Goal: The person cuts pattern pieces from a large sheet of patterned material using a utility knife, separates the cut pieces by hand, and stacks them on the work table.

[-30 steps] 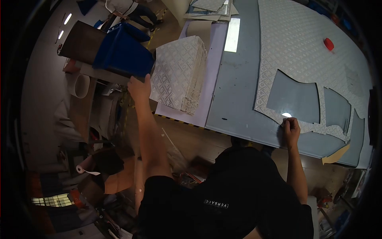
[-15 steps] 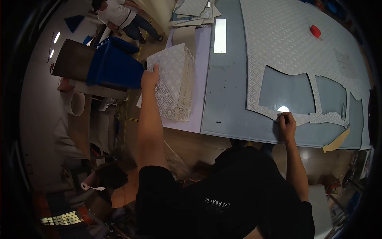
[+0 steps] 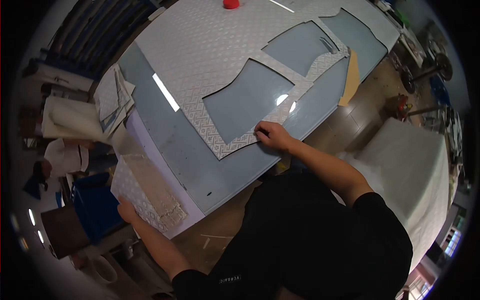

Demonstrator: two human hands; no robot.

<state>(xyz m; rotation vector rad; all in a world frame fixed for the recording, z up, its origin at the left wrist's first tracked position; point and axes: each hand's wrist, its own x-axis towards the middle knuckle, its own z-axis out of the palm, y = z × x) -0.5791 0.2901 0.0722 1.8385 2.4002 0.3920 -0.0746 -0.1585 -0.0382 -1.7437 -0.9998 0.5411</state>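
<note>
My left hand [image 3: 127, 210] is at the outer edge of a stack of cut patterned fabric pieces [image 3: 132, 187], thumb on top and the other fingers mostly hidden; it appears closed on that edge. The layers show along the stack's side. My right hand [image 3: 274, 136] has its fingers pinched at the near strip of a large pale patterned fabric sheet [image 3: 200, 117]. This sheet lies flat on the grey table [image 3: 185, 170], and large curved shapes are cut out of it, with the tabletop showing through.
A red object [image 3: 231, 4] sits on the sheet. More cut pieces [image 3: 112, 97] are piled at the table's left. A tan piece [image 3: 351, 80] overhangs the near edge. Beyond the stack are a blue bin [image 3: 92, 205] and another person [image 3: 65, 160]. A covered pale bulk [image 3: 405, 170] stands at right.
My view has swung to the right, so the table appears rotated. My right hand is still at the sheet's near strip, closer to its left corner. My left hand stays at the stack's edge.
</note>
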